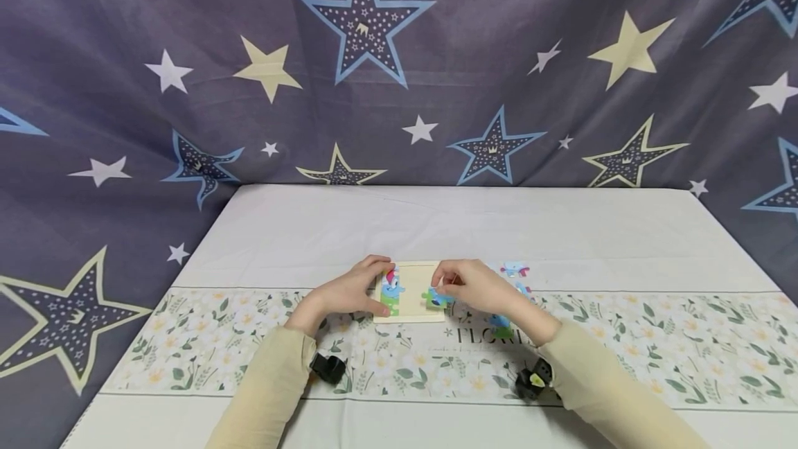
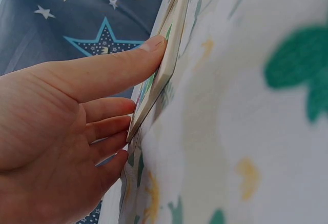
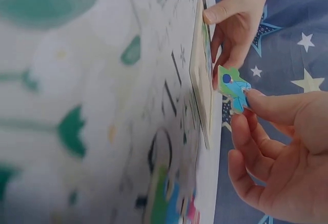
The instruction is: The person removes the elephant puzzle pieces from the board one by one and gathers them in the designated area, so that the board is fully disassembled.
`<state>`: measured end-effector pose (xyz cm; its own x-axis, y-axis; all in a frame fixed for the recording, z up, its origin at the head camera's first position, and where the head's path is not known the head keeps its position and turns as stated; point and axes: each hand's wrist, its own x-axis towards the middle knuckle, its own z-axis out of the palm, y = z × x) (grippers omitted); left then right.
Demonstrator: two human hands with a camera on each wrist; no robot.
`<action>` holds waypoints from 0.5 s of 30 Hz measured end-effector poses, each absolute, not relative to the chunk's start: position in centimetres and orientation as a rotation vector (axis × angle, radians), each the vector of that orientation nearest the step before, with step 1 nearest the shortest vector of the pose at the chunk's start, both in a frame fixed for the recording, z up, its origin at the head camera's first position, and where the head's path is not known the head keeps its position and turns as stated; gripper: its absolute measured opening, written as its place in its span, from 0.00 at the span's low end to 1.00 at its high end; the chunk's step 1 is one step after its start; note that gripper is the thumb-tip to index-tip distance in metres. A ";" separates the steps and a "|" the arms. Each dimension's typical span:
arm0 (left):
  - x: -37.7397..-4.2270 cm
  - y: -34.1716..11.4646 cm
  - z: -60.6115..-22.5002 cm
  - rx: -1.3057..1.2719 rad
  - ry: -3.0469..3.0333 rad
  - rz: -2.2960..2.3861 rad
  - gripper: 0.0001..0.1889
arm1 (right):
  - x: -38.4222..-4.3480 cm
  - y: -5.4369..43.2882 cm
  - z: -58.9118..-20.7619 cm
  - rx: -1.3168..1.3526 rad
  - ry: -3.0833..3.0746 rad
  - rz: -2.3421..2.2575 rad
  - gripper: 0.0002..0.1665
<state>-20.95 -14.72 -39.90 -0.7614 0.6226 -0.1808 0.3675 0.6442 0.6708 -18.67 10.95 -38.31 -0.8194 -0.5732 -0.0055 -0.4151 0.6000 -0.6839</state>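
Observation:
A shallow wooden puzzle tray (image 1: 415,291) lies on the table. Its left side holds joined puzzle pieces (image 1: 391,289) with a blue, red-capped figure over green. My left hand (image 1: 349,289) grips the tray's left end, its thumb (image 2: 136,62) on the near rim and the other fingers along the side and far corner. Between thumb and fingertips, my right hand (image 1: 480,287) pinches a blue-and-green puzzle piece (image 3: 233,88). That piece is tilted and held just above the tray's right part, apart from the joined pieces.
Right of the tray lie loose puzzle pieces: a blue and pink one (image 1: 514,269) at the back, another partly behind the right hand, and a blue-green one (image 1: 501,326) near the right wrist. A floral band (image 1: 249,338) crosses the white tablecloth. A star-patterned curtain (image 1: 399,123) hangs behind.

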 end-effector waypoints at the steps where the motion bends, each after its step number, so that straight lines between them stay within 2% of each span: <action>1: -20.9 -14.7 -39.9 0.781 2.465 0.884 0.44 | -18.6 11.2 -38.3 -0.817 2.606 -1.027 0.05; 15: -20.9 -14.8 -40.0 0.775 2.464 0.887 0.44 | -18.1 15.3 -37.9 -0.743 2.602 -1.056 0.05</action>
<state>-20.92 -14.82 -39.96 -0.7626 0.6204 -0.1832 0.3613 0.6434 0.6749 -18.09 15.32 -37.89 -0.8431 -0.5371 -0.0266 -0.3667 0.6103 -0.7022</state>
